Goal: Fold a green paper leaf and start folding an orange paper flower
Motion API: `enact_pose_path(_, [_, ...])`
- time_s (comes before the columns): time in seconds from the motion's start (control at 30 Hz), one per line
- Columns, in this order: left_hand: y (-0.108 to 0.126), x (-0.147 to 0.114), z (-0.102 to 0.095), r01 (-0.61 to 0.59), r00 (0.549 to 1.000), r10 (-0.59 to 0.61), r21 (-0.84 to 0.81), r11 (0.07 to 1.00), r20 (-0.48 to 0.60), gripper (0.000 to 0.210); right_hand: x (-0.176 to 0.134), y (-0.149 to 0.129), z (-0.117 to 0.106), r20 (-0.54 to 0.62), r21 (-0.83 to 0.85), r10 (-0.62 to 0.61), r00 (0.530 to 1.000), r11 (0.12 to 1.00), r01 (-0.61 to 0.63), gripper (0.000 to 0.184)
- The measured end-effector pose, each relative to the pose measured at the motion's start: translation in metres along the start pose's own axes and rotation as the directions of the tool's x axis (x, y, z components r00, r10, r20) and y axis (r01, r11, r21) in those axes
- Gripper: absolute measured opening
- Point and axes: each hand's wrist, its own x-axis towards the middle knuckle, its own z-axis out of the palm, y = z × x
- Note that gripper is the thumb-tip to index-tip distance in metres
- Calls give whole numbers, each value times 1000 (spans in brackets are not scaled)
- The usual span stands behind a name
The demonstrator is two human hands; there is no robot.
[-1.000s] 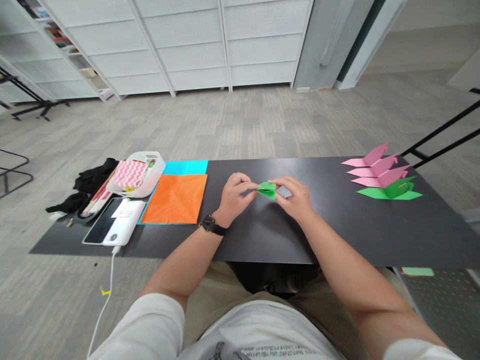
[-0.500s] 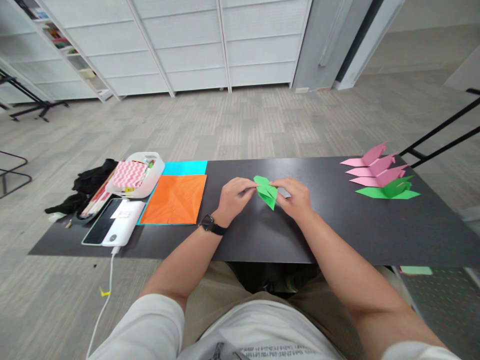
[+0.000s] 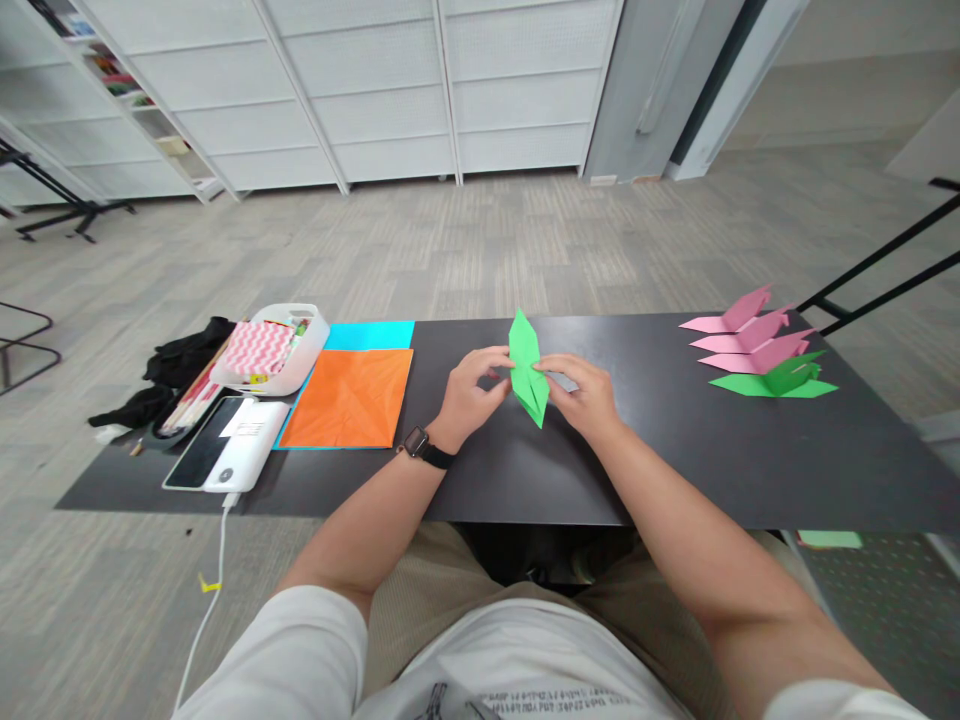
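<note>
A folded green origami paper [image 3: 527,368], long and pointed at both ends, is held just over the dark table between my two hands. My left hand [image 3: 472,392] has thumb and fingers closed at its left edge. On the other side my right hand [image 3: 583,390] pinches the right edge, near a slit in the lower half. To the right stand several finished folded paper pieces: pink ones [image 3: 757,332] in a row and a green one [image 3: 776,380] in front of them.
Orange paper [image 3: 349,400] lies over blue paper [image 3: 375,335] left of my hands. Beyond are a white basket [image 3: 304,365], a white power bank [image 3: 247,450] with a cable, a phone [image 3: 202,445] and black cloth [image 3: 187,350]. The dark table [image 3: 675,460] ends close to my lap.
The green paper's upper part, folded down before, now stretches out to a point away from me. My left fingers have shifted slightly along its edge.
</note>
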Motion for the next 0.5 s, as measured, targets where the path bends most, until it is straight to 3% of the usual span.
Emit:
enact_pose_path(0.1, [1, 0, 0, 18, 1000, -18, -10, 1000, 5, 7, 2, -3, 2, -8, 14, 29, 1000, 999, -29, 13])
enact_pose_path(0.27, [1, -2, 2, 31, 999, -32, -18, 999, -16, 17, 0, 0, 9, -24, 80, 66, 998, 995, -64, 7])
enact_pose_path(0.5, [-5, -3, 5, 60, 997, -67, -141, 988, -40, 44, -6, 13, 23, -12, 315, 219, 976, 927, -205, 38])
